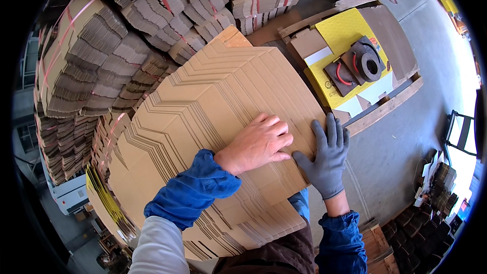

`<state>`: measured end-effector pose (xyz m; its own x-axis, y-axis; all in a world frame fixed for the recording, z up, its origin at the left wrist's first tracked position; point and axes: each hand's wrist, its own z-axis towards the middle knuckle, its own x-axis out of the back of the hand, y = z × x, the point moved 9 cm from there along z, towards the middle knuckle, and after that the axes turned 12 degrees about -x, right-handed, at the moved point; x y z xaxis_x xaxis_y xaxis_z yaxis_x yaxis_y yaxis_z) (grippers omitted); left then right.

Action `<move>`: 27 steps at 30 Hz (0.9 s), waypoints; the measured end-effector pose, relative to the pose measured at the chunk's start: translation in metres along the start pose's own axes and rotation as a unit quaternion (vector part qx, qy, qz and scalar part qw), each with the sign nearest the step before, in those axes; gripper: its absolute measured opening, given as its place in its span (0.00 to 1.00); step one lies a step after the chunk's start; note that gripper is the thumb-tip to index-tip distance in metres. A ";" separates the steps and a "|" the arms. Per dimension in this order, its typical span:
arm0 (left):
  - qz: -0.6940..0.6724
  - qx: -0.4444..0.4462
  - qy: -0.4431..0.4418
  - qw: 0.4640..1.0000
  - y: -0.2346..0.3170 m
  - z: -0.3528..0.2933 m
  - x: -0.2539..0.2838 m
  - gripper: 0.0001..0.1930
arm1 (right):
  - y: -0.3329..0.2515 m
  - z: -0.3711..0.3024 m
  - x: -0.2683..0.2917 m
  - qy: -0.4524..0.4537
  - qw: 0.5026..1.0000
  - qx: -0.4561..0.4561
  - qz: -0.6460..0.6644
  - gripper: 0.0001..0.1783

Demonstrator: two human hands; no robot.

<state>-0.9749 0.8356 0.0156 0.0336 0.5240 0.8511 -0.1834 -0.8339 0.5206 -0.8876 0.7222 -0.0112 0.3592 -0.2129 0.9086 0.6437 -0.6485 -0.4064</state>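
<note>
Flat brown cardboard sheets (198,96), cut and creased, lie fanned out in overlapping steps before me. My left hand (261,142), bare and with a blue sleeve cover at the wrist, rests on top of them. Its fingers are curled down and their tips are hidden, so what they may pinch does not show. In a grey glove, my right hand (325,160) lies at the right edge of the sheets. Its fingers stretch away from me and its thumb is spread over the top sheet.
Strapped bundles of cardboard (96,45) are piled high at the left and back. Beyond my right hand, a wooden pallet (390,105) bears a yellow printed sheet (337,30) and dark metal blocks (362,63) with red handles. Dark stacked pieces (421,233) stand at the lower right.
</note>
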 end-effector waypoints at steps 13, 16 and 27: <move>-0.004 0.005 0.001 1.000 0.000 -0.001 0.000 0.17 | 0.000 0.000 0.001 -0.004 1.000 -0.001 0.001 0.49; -0.007 0.006 0.000 1.000 -0.001 -0.001 0.000 0.16 | -0.001 0.000 0.001 -0.005 1.000 -0.001 0.000 0.48; -0.009 0.007 0.003 1.000 -0.002 -0.001 0.000 0.16 | -0.002 0.002 0.003 -0.006 1.000 0.000 0.006 0.48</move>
<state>-0.9756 0.8371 0.0147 0.0308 0.5407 0.8406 -0.1686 -0.8262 0.5376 -0.8865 0.7241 -0.0082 0.3752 -0.2108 0.9027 0.6390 -0.6466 -0.4166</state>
